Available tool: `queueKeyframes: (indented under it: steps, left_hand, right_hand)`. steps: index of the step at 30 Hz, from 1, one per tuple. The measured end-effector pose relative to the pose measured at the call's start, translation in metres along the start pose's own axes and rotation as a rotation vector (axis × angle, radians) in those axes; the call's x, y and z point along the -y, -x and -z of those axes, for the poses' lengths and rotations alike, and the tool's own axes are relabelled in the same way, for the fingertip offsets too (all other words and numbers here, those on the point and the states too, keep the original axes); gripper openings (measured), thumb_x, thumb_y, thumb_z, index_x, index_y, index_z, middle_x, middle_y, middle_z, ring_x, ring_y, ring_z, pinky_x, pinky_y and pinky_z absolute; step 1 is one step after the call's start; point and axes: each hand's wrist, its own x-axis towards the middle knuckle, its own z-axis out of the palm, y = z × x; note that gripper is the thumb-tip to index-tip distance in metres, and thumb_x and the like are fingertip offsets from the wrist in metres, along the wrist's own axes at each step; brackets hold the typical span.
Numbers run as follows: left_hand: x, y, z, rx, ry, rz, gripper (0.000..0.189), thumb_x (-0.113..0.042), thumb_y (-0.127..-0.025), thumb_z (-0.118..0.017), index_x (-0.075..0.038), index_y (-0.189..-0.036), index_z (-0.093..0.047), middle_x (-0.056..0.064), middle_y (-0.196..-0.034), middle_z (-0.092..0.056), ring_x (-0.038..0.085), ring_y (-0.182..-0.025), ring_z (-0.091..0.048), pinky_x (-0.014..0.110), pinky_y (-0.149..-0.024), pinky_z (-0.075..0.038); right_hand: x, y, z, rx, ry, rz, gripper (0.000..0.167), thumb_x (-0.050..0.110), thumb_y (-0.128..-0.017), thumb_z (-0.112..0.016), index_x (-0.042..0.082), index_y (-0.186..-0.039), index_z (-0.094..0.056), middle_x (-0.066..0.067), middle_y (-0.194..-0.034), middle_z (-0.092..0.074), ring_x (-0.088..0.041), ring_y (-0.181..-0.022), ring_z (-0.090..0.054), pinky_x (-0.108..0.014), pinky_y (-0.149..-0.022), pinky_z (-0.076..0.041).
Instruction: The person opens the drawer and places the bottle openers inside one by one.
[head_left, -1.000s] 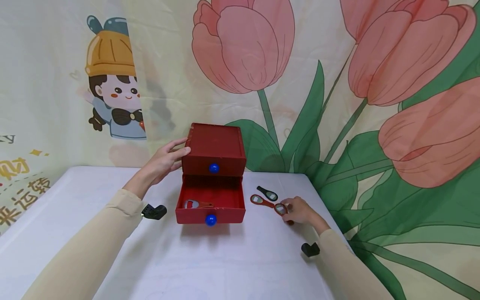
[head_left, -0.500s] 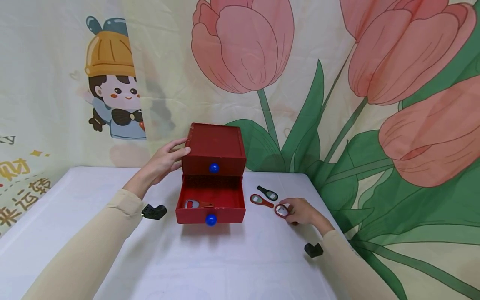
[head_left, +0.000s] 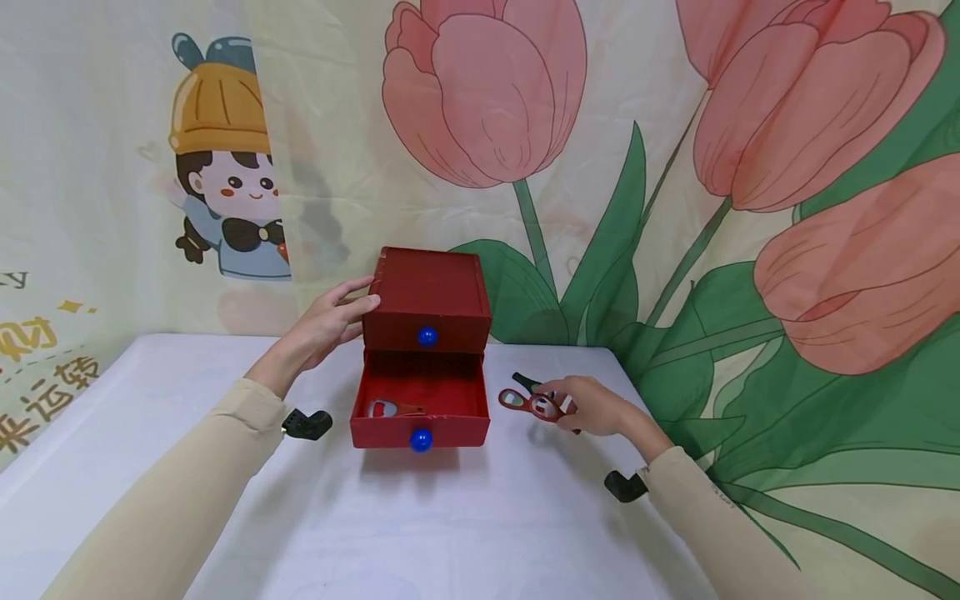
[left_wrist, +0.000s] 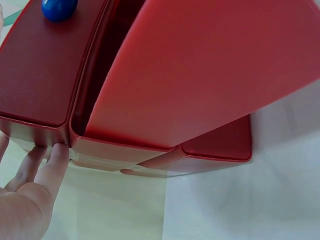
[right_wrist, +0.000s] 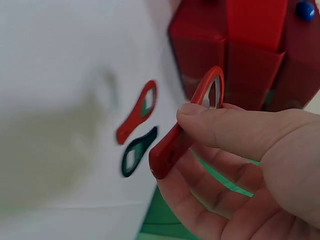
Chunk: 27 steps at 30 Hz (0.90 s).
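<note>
My right hand [head_left: 592, 406] pinches a red bottle opener [right_wrist: 172, 145] between thumb and fingers, holding it above the table at the right. Below it lie another red bottle opener [right_wrist: 139, 112] and a dark green one [right_wrist: 136, 152], partly covered by the hand in the head view. A small red drawer cabinet [head_left: 431, 283] stands at the centre, its lower drawer [head_left: 427, 379] pulled out. Inside that drawer is a bottle opener [head_left: 384, 408] with an orange-brown handle. My left hand [head_left: 322, 325] rests with extended fingers against the cabinet's left side.
The upper drawer is in, with a blue knob [head_left: 427, 337]; another blue knob [head_left: 422, 440] is on the pulled-out drawer's front. A white cloth covers the table [head_left: 450, 525]. Right behind the cabinet hangs a tulip-printed curtain [head_left: 600, 167].
My right hand has lifted the red bottle opener from the table and moved it left, over the other two. My left hand and the cabinet stay put.
</note>
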Motion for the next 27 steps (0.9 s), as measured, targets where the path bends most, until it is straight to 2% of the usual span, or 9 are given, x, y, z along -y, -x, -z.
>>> queueKeyframes:
  steps: [4,7,10,17,27]
  left_hand:
    - [0.001,-0.001,0.000,0.002,-0.002,0.000,0.080,-0.043,-0.107,-0.062,-0.022,-0.172,-0.020,0.015,-0.172,-0.029,0.038,-0.153,-0.039,0.054,-0.124,-0.035]
    - [0.001,-0.001,-0.001,0.004,-0.002,-0.007,0.080,-0.043,-0.107,-0.062,-0.023,-0.172,-0.019,0.016,-0.172,-0.029,0.039,-0.153,-0.039,0.054,-0.124,-0.035]
    - [0.000,0.000,-0.001,0.005,0.003,-0.009,0.079,-0.042,-0.108,-0.061,-0.024,-0.172,-0.019,0.016,-0.172,-0.029,0.039,-0.153,-0.040,0.054,-0.124,-0.035]
    - [0.001,-0.001,0.000,0.002,0.001,-0.008,0.079,-0.042,-0.108,-0.061,-0.023,-0.172,-0.019,0.016,-0.172,-0.029,0.039,-0.153,-0.040,0.055,-0.124,-0.035]
    - [0.001,0.000,-0.001,-0.005,-0.013,-0.007,0.079,-0.042,-0.108,-0.061,-0.023,-0.172,-0.020,0.016,-0.172,-0.030,0.039,-0.153,-0.040,0.054,-0.123,-0.037]
  right_hand:
    - [0.018,-0.001,0.008,-0.005,0.070,0.054,0.057,0.000,-0.091,-0.081,0.007,-0.145,-0.062,-0.014,-0.118,-0.070,-0.021,-0.095,-0.066,-0.026,-0.067,-0.061]
    - [0.031,-0.003,0.013,-0.009,0.120,0.092,0.057,0.001,-0.091,-0.082,0.008,-0.144,-0.064,-0.010,-0.119,-0.068,-0.021,-0.101,-0.065,-0.024,-0.071,-0.060]
    - [0.044,-0.005,0.018,-0.006,0.146,0.132,0.057,0.002,-0.091,-0.082,0.008,-0.144,-0.063,-0.006,-0.117,-0.067,-0.020,-0.100,-0.066,-0.024,-0.073,-0.060]
    - [0.077,-0.012,0.026,0.047,0.147,0.170,0.062,0.003,-0.090,-0.083,0.010,-0.147,-0.061,-0.009,-0.117,-0.068,-0.017,-0.096,-0.066,-0.023,-0.072,-0.060]
    - [0.112,-0.024,0.030,0.032,0.191,0.197,0.065,0.007,-0.090,-0.084,0.015,-0.151,-0.060,-0.006,-0.118,-0.066,-0.019,-0.105,-0.064,-0.023,-0.075,-0.061]
